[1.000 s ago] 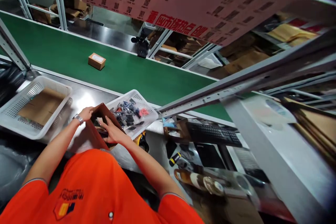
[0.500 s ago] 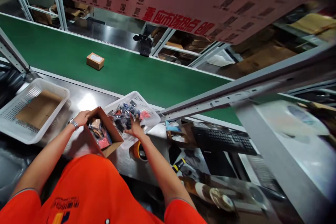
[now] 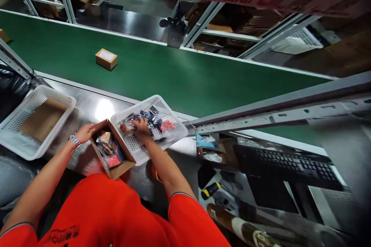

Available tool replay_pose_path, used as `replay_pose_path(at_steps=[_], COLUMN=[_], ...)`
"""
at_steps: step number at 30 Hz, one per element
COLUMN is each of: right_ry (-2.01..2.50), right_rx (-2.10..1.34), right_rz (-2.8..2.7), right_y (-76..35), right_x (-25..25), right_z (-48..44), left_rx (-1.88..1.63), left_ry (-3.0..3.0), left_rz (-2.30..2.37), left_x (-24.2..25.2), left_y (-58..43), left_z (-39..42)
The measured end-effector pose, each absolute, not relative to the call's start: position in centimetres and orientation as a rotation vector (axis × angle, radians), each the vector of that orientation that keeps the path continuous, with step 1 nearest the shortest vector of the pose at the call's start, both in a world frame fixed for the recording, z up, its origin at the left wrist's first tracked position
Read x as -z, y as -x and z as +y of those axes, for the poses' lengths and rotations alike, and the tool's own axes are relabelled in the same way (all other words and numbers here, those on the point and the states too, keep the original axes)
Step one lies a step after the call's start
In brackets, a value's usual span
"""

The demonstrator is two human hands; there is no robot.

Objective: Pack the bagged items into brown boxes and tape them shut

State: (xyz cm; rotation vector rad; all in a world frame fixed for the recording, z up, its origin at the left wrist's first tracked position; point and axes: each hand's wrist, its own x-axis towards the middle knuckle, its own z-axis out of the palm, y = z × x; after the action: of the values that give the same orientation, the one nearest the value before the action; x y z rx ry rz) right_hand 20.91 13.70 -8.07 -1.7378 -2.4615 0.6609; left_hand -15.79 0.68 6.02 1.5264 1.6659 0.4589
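Note:
My left hand (image 3: pixel 84 132) is closed on the left upper rim of an open cardboard box (image 3: pixel 125 144), which is tilted and holds small plastic-wrapped packets (image 3: pixel 106 147), one of them pink. Against its right side stands a white perforated basket (image 3: pixel 177 134). Inside the basket, my right hand (image 3: pixel 141 128) has its fingers curled onto clear plastic packets (image 3: pixel 127 123) at the left of the pile; the fingertips are partly hidden. Dark packets (image 3: pixel 152 115) and pink packets (image 3: pixel 168 125) lie to the right of that hand.
A green conveyor belt (image 3: pixel 174 73) runs behind the bench, with a small labelled carton (image 3: pixel 106 59) on it. Another white basket (image 3: pixel 62 131) at left contains flat cardboard (image 3: pixel 43 121). To the right are a metal post, a keyboard (image 3: pixel 292 164) and a yellow-black scanner-like tool (image 3: pixel 211 190).
My right hand has moved left within the basket and its fingers have curled into the packets. My left hand stays on the box. The camera view has shifted, and a carton edge shows at far left.

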Motion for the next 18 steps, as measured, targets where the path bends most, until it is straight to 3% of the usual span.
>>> replay_pose_path(at_steps=[8, 18], right_ry=[1.665, 1.491], right_rx=[-0.718, -0.783], right_rz=[-2.035, -1.387], right_y=[-24.6, -29.7], right_x=[5.8, -4.5], right_z=[15.5, 11.8], left_rx=[-0.493, -0.504], left_ry=[-1.530, -1.547], left_rz=[1.651, 1.634], left_x=[-5.7, -5.0], left_y=[15.5, 15.2], left_z=[0.8, 1.5])
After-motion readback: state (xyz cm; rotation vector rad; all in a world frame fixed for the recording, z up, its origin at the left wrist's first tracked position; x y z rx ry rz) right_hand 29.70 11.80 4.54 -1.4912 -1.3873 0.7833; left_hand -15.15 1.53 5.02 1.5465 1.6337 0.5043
